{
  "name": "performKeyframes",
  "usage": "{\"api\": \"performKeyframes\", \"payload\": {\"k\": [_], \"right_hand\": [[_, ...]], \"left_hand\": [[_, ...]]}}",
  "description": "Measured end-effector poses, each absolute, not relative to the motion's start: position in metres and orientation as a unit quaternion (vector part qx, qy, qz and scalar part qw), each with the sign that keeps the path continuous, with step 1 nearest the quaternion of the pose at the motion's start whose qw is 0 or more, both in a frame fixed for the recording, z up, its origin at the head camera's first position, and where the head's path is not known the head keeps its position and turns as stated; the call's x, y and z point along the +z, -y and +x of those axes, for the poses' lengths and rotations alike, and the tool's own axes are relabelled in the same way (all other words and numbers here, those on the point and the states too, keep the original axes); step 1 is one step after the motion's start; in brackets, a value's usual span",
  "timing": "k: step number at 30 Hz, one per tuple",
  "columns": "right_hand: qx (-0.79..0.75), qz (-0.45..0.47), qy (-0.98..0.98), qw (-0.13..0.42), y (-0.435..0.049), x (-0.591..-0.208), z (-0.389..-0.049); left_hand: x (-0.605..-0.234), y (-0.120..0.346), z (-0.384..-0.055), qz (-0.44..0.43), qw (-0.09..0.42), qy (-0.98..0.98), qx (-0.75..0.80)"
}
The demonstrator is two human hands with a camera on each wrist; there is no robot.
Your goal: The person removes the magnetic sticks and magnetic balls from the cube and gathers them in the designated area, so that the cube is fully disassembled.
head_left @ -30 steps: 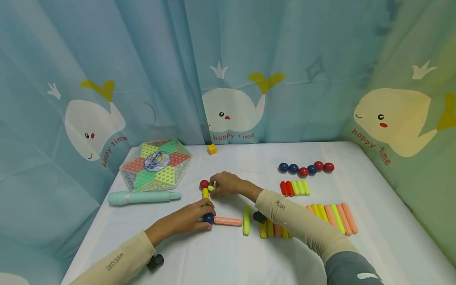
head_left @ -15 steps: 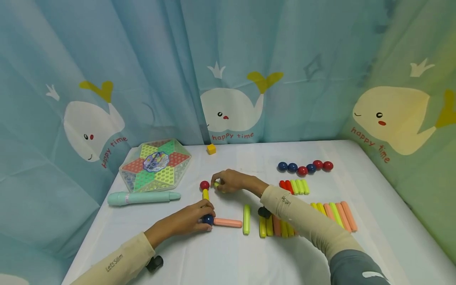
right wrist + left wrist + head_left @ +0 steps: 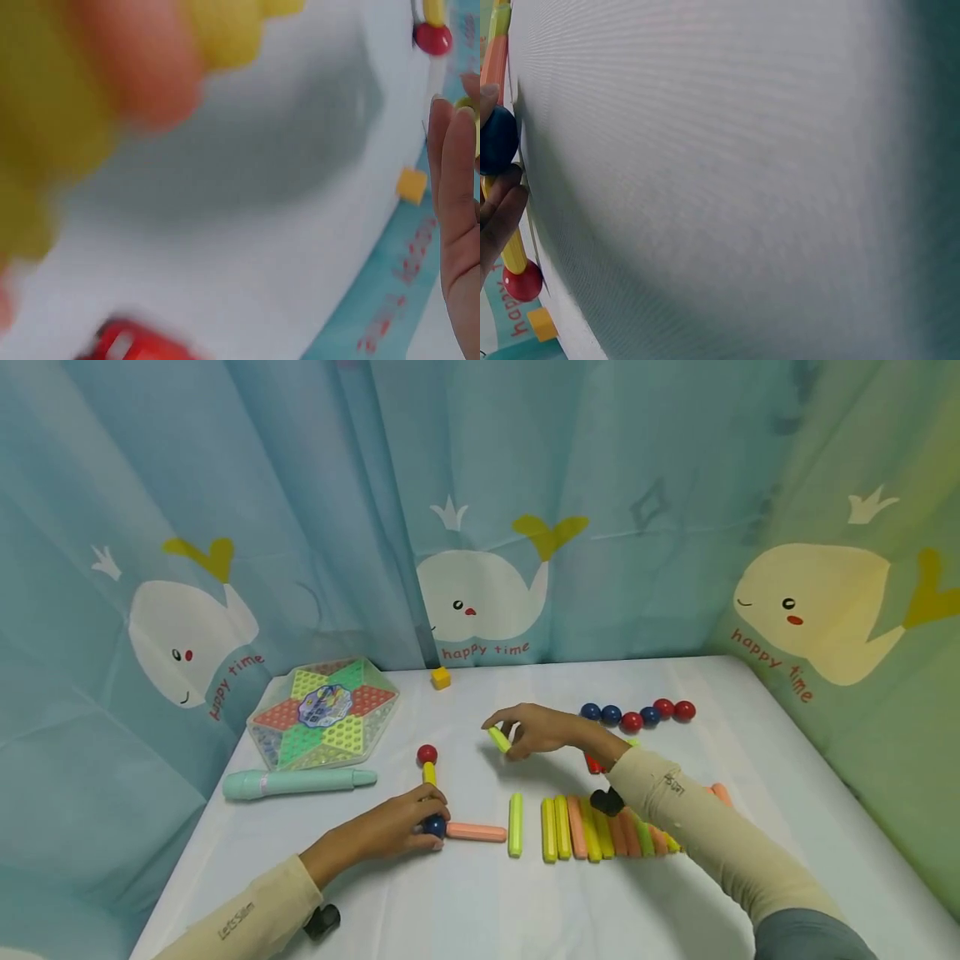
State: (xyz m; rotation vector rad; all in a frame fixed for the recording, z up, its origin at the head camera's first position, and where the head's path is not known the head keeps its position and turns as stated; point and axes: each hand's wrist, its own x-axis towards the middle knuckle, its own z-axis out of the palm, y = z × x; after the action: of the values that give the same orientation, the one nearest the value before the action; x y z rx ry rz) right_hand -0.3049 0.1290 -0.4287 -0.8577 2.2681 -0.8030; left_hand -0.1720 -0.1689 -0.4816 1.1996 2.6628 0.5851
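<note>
My left hand (image 3: 393, 818) grips a dark blue ball (image 3: 433, 826) low on the table; in the left wrist view, thumb and fingers lie on either side of the blue ball (image 3: 496, 141). From that ball a yellow stick (image 3: 429, 773) runs up to a red ball (image 3: 427, 754), and a ribbed pink stick (image 3: 477, 832) points right. Between its fingertips my right hand (image 3: 542, 729) pinches a short yellow-green stick (image 3: 498, 740), off to the right of the red ball. The right wrist view has this hand (image 3: 459, 202) at its edge.
A longer yellow-green stick (image 3: 515, 827) lies beside a row of coloured sticks (image 3: 592, 829). Blue and red balls (image 3: 632, 722) line the back right, with short red sticks (image 3: 592, 762) partly behind the right arm. Left are a star game board (image 3: 324, 710), a mint tube (image 3: 300, 782) and a yellow cube (image 3: 441, 678).
My right hand has moved from beside the red ball to the right, carrying the short yellow-green stick. My left hand has stayed on the blue ball.
</note>
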Motion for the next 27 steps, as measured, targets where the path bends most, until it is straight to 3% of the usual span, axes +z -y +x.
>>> {"api": "performKeyframes", "payload": {"k": [11, 27], "right_hand": [[-0.308, -0.296, -0.875, 0.226, -0.250, -0.410, -0.279], [-0.298, -0.198, -0.902, 0.243, -0.352, -0.426, -0.259]], "left_hand": [[-0.481, 0.168, -0.172, 0.397, 0.086, -0.892, 0.201], [-0.481, 0.170, -0.172, 0.393, 0.096, -0.891, 0.208]]}}
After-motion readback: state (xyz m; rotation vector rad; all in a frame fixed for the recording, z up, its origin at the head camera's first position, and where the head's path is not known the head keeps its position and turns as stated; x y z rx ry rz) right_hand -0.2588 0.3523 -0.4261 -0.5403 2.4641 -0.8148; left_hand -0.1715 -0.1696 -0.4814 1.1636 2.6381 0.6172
